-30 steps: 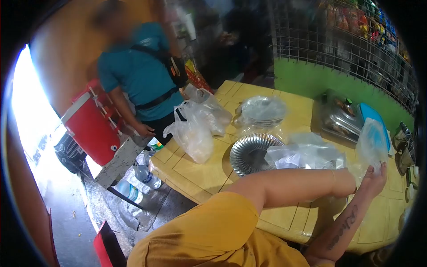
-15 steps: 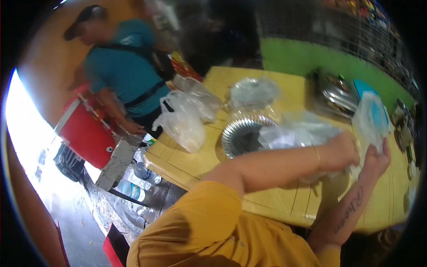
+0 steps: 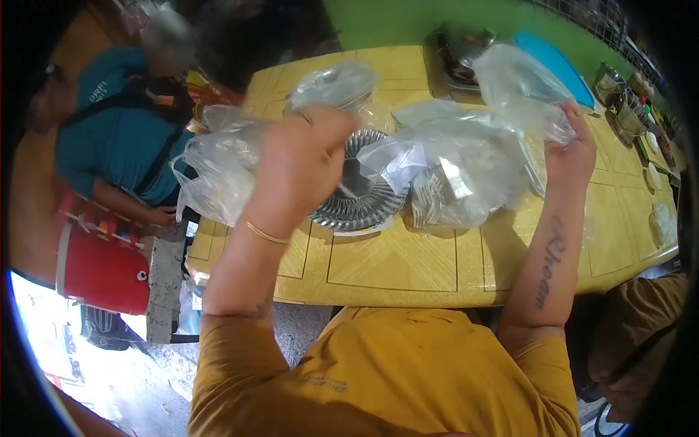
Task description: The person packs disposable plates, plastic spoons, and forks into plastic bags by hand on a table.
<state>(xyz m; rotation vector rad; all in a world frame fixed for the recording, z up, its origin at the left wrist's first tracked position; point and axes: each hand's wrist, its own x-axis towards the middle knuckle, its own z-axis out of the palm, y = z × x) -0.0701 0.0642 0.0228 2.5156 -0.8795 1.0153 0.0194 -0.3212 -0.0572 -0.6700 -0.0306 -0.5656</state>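
Note:
My left hand (image 3: 302,164) is raised over the left part of the table, slightly blurred, fingers curled; what it holds, if anything, does not show. Beneath it a round fluted metal tray (image 3: 364,207) is partly covered. Farther right my right hand (image 3: 571,149) grips the gathered end of a clear plastic bag (image 3: 513,80), which spreads up and to the left. Between the hands lies a larger translucent bag (image 3: 477,171) with white paper and ridged items showing. A white plastic bag (image 3: 218,175) sits left of my left hand.
Behind the tray is a plastic-wrapped bundle (image 3: 335,84). A lidded metal container (image 3: 462,62), a blue lid (image 3: 557,69) and metal pots (image 3: 630,116) line the far right of the yellow table (image 3: 408,266). A person (image 3: 120,131) stands left, near a red cooler (image 3: 105,269).
My left hand has moved from beside my right hand across to the left. My right hand, still on the clear bag, is higher in view. The view has turned, and the other person appears farther left.

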